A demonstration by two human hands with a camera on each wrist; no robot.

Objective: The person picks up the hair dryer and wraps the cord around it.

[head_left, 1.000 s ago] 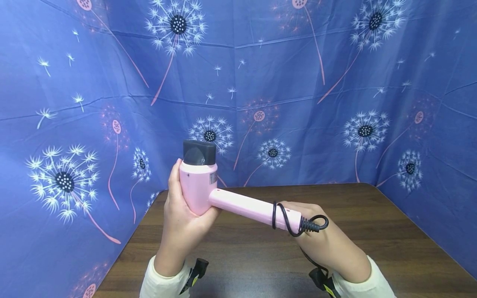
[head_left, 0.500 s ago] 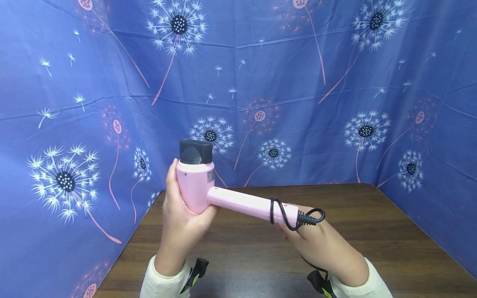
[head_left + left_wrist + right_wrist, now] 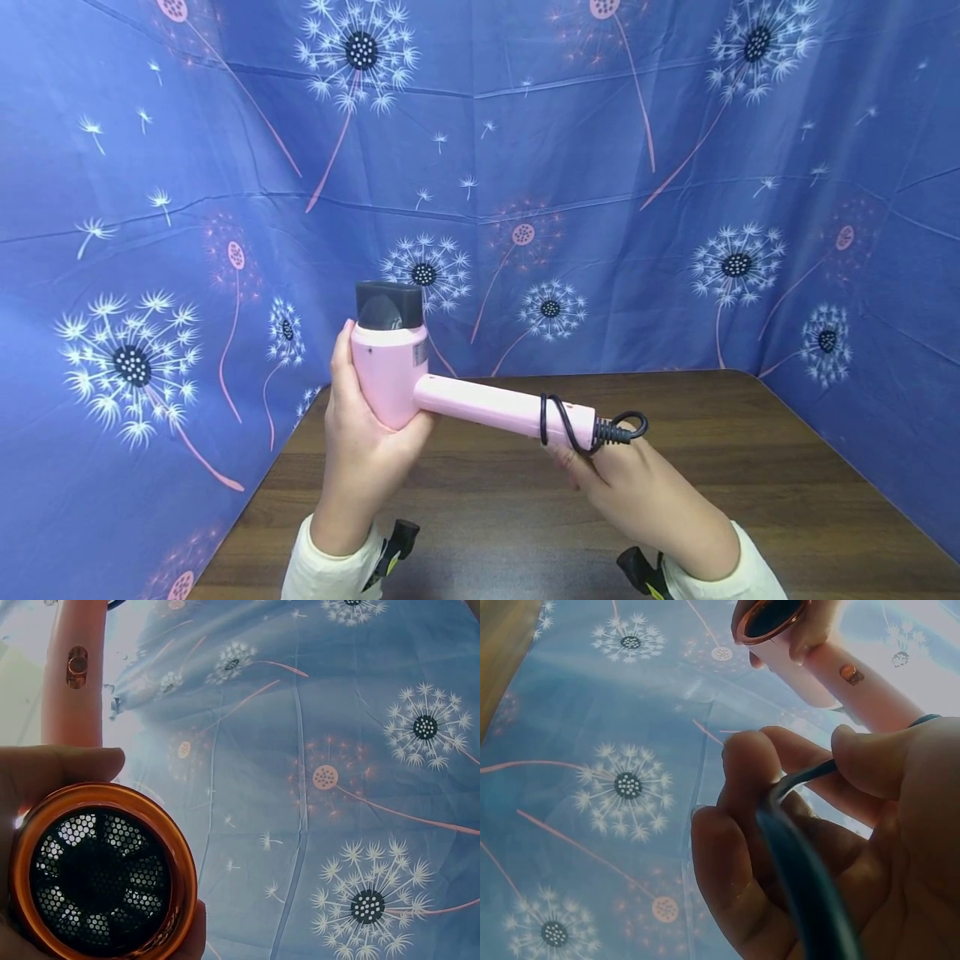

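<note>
A pink hair dryer (image 3: pixel 389 375) with a black nozzle (image 3: pixel 389 306) is held above the table, nozzle up, handle pointing right. My left hand (image 3: pixel 375 450) grips its barrel, thumb below the handle. The left wrist view shows the round air-intake grille (image 3: pixel 101 877) in a copper rim and a switch on the handle (image 3: pixel 75 682). Black cord (image 3: pixel 573 425) winds around the handle's end. Close to that end, my right hand (image 3: pixel 637 492) pinches the cord (image 3: pixel 787 840) between thumb and curled fingers, as its wrist view shows. Part of this hand is behind the handle in the head view.
A brown wooden table (image 3: pixel 480 517) lies beneath the hands. Blue cloth with dandelion prints (image 3: pixel 637 125) hangs behind it and along both sides. Black straps with devices (image 3: pixel 397 542) sit at the wrists over white sleeves (image 3: pixel 330 567).
The hair dryer and my left hand have shifted slightly left. My right hand has moved a little left and down, and its fingers show below the handle. The handle has tilted nearer to level.
</note>
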